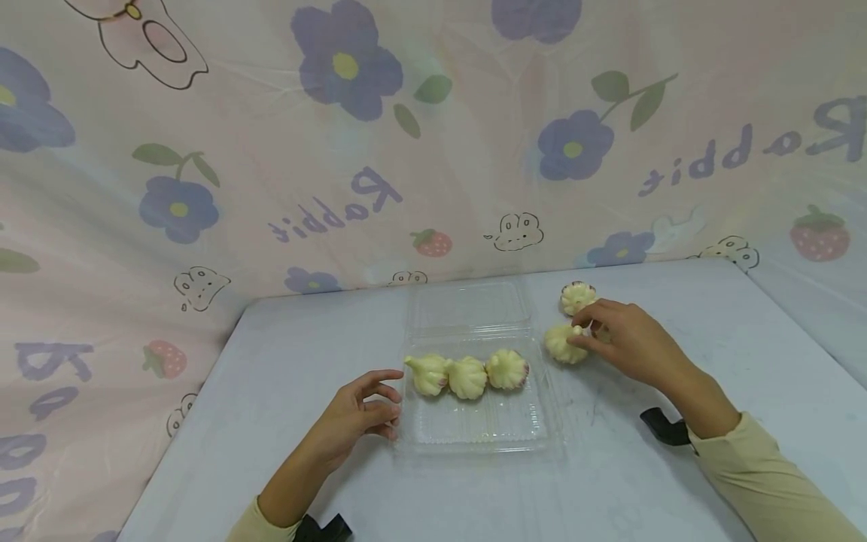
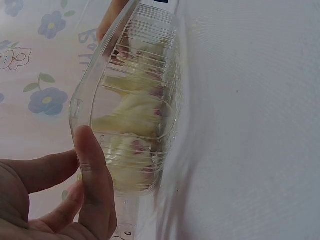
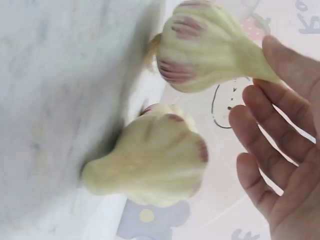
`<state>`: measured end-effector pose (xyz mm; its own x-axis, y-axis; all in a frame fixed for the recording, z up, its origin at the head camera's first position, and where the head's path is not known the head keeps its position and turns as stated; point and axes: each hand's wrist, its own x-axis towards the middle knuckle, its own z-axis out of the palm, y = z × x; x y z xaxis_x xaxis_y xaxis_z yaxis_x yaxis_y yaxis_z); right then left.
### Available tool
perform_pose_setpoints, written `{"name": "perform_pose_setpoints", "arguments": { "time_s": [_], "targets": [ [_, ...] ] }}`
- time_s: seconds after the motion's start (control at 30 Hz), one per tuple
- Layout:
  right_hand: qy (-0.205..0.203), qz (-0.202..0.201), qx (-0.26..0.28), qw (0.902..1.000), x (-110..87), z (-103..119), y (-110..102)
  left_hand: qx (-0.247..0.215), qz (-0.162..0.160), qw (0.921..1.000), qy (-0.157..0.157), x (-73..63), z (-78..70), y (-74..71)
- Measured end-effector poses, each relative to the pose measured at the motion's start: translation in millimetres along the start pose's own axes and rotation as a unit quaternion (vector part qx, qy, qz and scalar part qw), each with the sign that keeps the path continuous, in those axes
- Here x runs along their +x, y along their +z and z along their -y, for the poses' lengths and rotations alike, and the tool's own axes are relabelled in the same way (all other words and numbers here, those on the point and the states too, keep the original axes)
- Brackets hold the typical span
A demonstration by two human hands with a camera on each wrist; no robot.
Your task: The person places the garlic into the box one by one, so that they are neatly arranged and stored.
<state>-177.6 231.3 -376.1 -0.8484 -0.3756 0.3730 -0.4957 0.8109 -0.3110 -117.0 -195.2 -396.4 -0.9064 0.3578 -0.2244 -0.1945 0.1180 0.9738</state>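
Note:
My right hand (image 1: 633, 342) pinches the stem of a pale garlic bulb (image 1: 564, 345) between thumb and fingertips. In the right wrist view this garlic bulb (image 3: 200, 50) has purple streaks and hangs with its root end by the table. Another garlic bulb (image 1: 577, 296) lies just behind it. An open clear plastic container (image 1: 474, 429) stands in the middle, with three garlic bulbs (image 1: 467, 378) in a row inside. At its left side is my left hand (image 1: 355, 414), fingers loosely bent. In the left wrist view its fingertips (image 2: 87, 142) touch the container's rim.
The container's clear lid (image 1: 469, 307) lies folded back towards the patterned cloth (image 1: 460, 150) hanging behind the table. Black wrist mounts (image 1: 664, 427) show under both forearms. The white table (image 1: 305, 339) extends around the container.

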Motion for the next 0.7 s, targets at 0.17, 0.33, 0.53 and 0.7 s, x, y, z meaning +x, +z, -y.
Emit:
{"name": "perform_pose_setpoints", "arguments": {
  "time_s": [0.17, 0.33, 0.53, 0.7],
  "targets": [
    [-0.010, 0.004, -0.005, 0.9999, 0.6, 6, -3, 0.002, -0.001, 1.0000, 0.001, -0.2, -0.2, 0.1],
    [-0.010, 0.013, -0.025, 0.9995, 0.3, 10, -10, 0.001, 0.000, 1.0000, 0.003, -0.2, -0.4, 0.2],
    [0.016, 0.042, -0.052, 0.9976, -1.9, 16, -24, -0.001, 0.004, 1.0000, 0.007, 0.0, -0.5, -0.3],
    [0.035, 0.093, -0.039, 0.9943, -2.8, 19, -23, -0.003, 0.004, 1.0000, 0.006, -0.1, 0.8, -0.5]
  ]
}}
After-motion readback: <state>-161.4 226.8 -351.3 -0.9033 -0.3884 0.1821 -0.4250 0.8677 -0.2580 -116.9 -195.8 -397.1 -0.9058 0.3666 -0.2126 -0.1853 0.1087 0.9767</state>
